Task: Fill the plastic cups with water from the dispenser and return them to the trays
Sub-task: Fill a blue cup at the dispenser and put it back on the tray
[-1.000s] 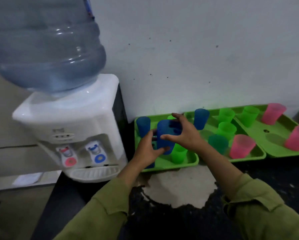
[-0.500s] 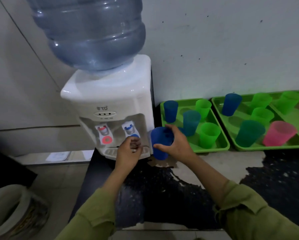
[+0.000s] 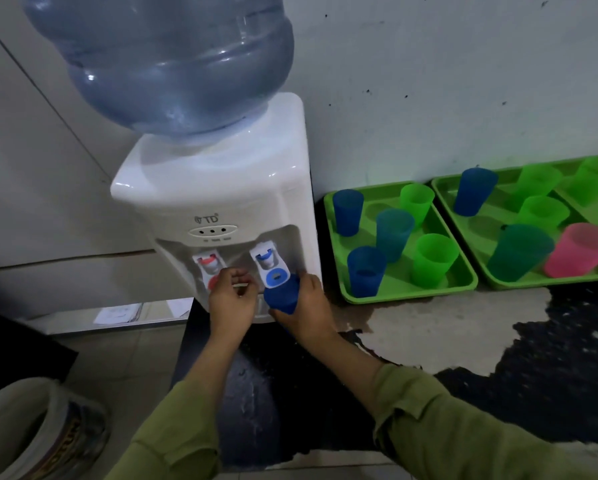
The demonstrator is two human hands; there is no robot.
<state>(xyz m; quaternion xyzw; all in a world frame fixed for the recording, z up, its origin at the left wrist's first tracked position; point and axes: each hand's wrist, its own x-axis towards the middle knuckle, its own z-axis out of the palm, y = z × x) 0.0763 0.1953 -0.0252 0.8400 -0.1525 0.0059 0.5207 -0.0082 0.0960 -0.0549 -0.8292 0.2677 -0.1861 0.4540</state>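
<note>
White wall [image 3: 463, 81], speckled with dark marks, backs a dark tabletop [image 3: 550, 375] whose coating has worn away to a pale patch in front of the trays. The tiled floor [image 3: 124, 358] lies lower left. An inverted blue water bottle [image 3: 165, 57], cut off at the top edge, sits on the white dispenser [image 3: 221, 188] at the tabletop's left end. To the right, just beside one another, are the near green tray [image 3: 408, 297] with five upright cups and a second green tray [image 3: 443, 192]; a third is cut off by the right edge. A bucket [image 3: 30, 434] is partly out of view at lower left.

The right hand [image 3: 308, 306] has its grip wrapped round the blue cup [image 3: 280, 296], held under the blue tap [image 3: 271, 268]. The cup's long axis tilts, mouth up and toward the dispenser, base toward the person. Its rim merges with the blue lever and is hard to make out.

The left hand [image 3: 230, 303] is in front of the red tap [image 3: 209, 268], its grip curled narrow, with nothing seen in it.
</note>
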